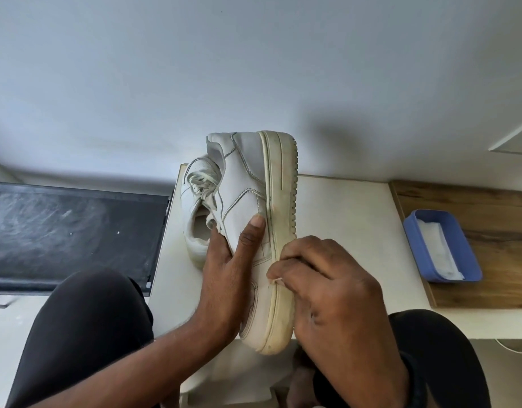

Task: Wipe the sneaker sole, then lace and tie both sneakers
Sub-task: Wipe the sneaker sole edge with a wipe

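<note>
Sneaker (248, 207) first: a white one, held up on its side over the pale desk (342, 219), toe towards the person and yellowed sole edge (278, 201) turned to the right. To the left of the desk lies a black panel (71, 231), dusty and streaked. To the right a wooden board (489, 260) butts against the desk. The person's knees in dark trousers frame the bottom of the view.

A second sneaker (195, 207), also white, rests on the desk just behind the held one and partly hidden by it, its laces (200, 181) threaded and loose.

The left hand (224, 278) grips the held sneaker by the upper, thumb stretched up along its side, the other fingers hidden behind the shoe. The right hand (336, 290) has its fingers curled, pinching a small white wipe (276, 279) against the sole edge.

On the wooden board sits a blue tray (415, 251) with folded white sheets (436, 248) lying in it, well apart from both hands.
</note>
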